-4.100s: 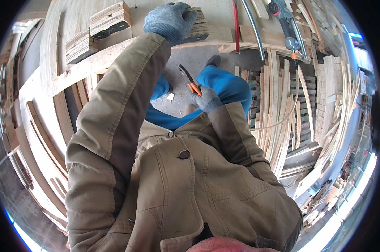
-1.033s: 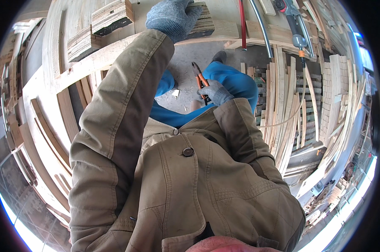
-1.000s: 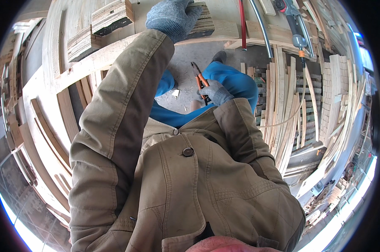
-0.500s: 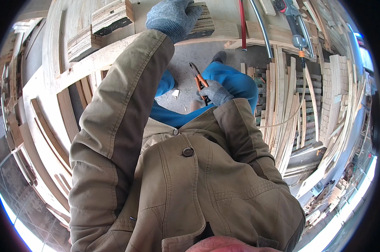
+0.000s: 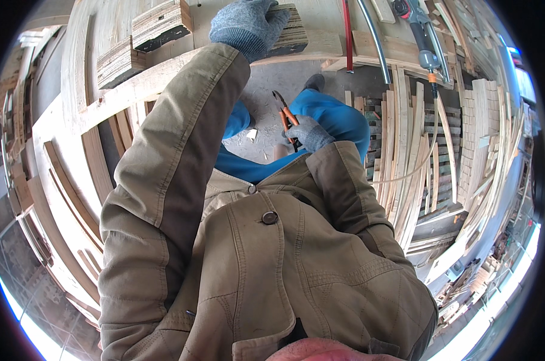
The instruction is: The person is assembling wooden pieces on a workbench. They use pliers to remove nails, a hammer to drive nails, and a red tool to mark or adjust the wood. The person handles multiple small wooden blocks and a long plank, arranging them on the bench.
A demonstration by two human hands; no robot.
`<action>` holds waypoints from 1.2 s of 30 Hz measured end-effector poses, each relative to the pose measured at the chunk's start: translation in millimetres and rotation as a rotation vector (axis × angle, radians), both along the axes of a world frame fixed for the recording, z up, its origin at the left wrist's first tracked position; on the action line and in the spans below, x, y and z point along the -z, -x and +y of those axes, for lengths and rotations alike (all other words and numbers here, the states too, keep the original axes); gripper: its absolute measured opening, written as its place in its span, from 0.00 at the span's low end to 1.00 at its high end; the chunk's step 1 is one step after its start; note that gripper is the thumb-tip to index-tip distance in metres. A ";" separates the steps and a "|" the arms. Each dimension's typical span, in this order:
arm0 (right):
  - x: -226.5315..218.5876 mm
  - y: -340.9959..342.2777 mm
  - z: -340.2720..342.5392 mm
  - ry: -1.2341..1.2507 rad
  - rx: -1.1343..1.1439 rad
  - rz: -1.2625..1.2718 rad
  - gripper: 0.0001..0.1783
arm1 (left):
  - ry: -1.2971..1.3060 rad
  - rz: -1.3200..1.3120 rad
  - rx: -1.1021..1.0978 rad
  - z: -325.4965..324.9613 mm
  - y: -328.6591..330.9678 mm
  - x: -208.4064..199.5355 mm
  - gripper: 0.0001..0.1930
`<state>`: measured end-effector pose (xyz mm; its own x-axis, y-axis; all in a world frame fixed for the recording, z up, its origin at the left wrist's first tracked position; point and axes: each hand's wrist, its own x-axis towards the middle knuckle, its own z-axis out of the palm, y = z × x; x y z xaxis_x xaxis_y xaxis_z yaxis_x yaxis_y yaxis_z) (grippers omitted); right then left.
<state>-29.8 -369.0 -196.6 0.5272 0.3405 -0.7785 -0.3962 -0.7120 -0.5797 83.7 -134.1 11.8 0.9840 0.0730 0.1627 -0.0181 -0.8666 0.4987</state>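
Note:
My left hand (image 5: 243,27), in a grey knit glove, is at the wooden bench's near edge, its fingers curled against a layered wooden block (image 5: 292,35). Part of that block is hidden behind the glove. Lower down, before my blue trousers, my right hand (image 5: 311,133) wears a similar glove and is closed around pliers (image 5: 288,117) with orange handles. Their dark jaws point up and to the left, away from any wood. Two more layered blocks with dark faces, one (image 5: 161,25) behind the other (image 5: 120,63), lie on the bench left of my left hand.
A red bar (image 5: 348,36) and a metal tube (image 5: 376,42) reach over the bench's near edge. Right of them lies a power tool (image 5: 421,36) with a hose (image 5: 435,126) hanging down. Long wooden strips (image 5: 412,144) are stacked at my right. Scraps dot the grey floor (image 5: 266,114).

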 end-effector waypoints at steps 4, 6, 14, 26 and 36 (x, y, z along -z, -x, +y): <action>-0.7 -1.4 0.5 0.007 -0.028 -0.017 0.25 | -0.001 -0.004 0.007 0.5 0.3 -0.4 0.16; 0.9 -1.5 0.2 0.004 -0.029 -0.016 0.25 | -0.006 0.002 0.004 0.8 0.1 0.2 0.17; 12.6 -0.5 -0.4 0.009 -0.015 -0.005 0.26 | -0.003 0.008 0.007 1.4 -1.1 2.8 0.17; -9.8 -3.1 5.6 -0.003 -0.006 -0.020 0.26 | 0.005 -0.017 0.025 2.8 -1.5 4.6 0.17; 1.5 -4.9 6.2 0.044 -0.029 -0.009 0.25 | 0.009 -0.003 0.014 2.8 -1.0 3.7 0.17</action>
